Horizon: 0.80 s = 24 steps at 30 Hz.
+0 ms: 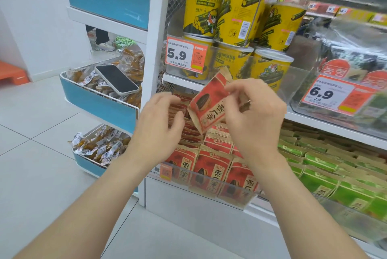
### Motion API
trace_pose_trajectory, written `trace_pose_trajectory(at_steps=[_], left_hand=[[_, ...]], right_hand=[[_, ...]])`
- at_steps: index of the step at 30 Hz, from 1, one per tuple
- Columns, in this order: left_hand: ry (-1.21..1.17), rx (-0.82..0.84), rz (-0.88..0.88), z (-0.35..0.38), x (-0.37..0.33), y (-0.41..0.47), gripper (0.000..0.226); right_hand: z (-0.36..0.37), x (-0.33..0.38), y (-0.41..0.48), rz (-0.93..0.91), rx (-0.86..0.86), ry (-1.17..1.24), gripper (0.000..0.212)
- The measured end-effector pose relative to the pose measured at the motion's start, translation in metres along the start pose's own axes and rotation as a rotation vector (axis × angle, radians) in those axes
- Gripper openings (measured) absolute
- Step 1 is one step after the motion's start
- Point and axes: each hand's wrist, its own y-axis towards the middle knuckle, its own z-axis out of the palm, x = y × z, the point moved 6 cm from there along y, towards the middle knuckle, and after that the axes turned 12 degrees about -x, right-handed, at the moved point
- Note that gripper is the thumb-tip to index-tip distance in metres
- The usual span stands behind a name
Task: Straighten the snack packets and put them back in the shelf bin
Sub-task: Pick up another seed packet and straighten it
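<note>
The right hand (255, 116) pinches a red sunflower-seed packet (209, 104) by its right-hand edge, thumb and fingertips closed on the paper. The packet is held up in the air over the clear shelf bin (228, 190), clear of the rows below it. Its printed face is towards the person. It sits tilted: the long axis runs from lower left to upper right, with the crimped brown top edge pointing up and right towards the yellow seaweed-roll canisters (230, 14) on the shelf above.

The left hand (159, 124) is just beside it, lower and to the left, fingers bent over the red packets (209, 166) at the back left of the bin; I cannot tell whether it grips one. Those in the front row stand upright behind the clear front wall.

Green packets (326, 166) fill the neighbouring section to the right. A phone (116, 78) lies face up on the wrapped snacks in the wire basket (88, 89) on the left.
</note>
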Motion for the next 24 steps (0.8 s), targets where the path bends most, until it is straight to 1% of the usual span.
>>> trace_pose_trajectory(at_steps=[3, 5, 7, 9, 11, 13, 14, 16, 18, 20, 24], left_hand=[[-0.133, -0.042, -0.029, -0.006, -0.02, -0.008, 0.042], [-0.234, -0.02, -0.023, -0.007, -0.036, -0.016, 0.04], [-0.366, 0.043, -0.042, -0.003, -0.051, -0.026, 0.034], [-0.489, 0.108, -0.133, 0.004, -0.062, -0.037, 0.03], [-0.532, 0.133, -0.238, 0.013, -0.067, -0.046, 0.024], [-0.561, 0.124, -0.364, 0.02, -0.066, -0.051, 0.017], [-0.595, 0.112, -0.431, 0.023, -0.066, -0.054, 0.014], [-0.659, 0.097, -0.529, 0.028, -0.07, -0.056, 0.01], [-0.679, 0.106, -0.555, 0.032, -0.076, -0.057, 0.012], [-0.697, 0.114, -0.539, 0.034, -0.085, -0.056, 0.012], [-0.765, 0.148, -0.477, 0.035, -0.102, -0.057, 0.02]], right_hand=[[-0.032, 0.008, 0.006, 0.115, -0.095, 0.115, 0.023], [-0.043, 0.01, 0.005, 0.273, -0.097, 0.201, 0.025], [-0.048, 0.01, 0.0, 0.447, -0.08, 0.261, 0.024], [-0.049, 0.009, -0.01, 0.628, -0.053, 0.342, 0.019], [-0.05, 0.004, -0.02, 0.806, -0.023, 0.433, 0.013], [-0.051, -0.004, -0.028, 0.909, 0.041, 0.473, 0.007], [-0.052, -0.008, -0.031, 0.921, 0.093, 0.466, 0.008], [-0.052, -0.012, -0.037, 0.863, 0.233, 0.415, 0.016], [-0.052, -0.01, -0.041, 0.784, 0.344, 0.363, 0.017], [-0.054, -0.009, -0.043, 0.786, 0.388, 0.336, 0.014], [-0.059, -0.009, -0.042, 0.867, 0.382, 0.302, 0.005]])
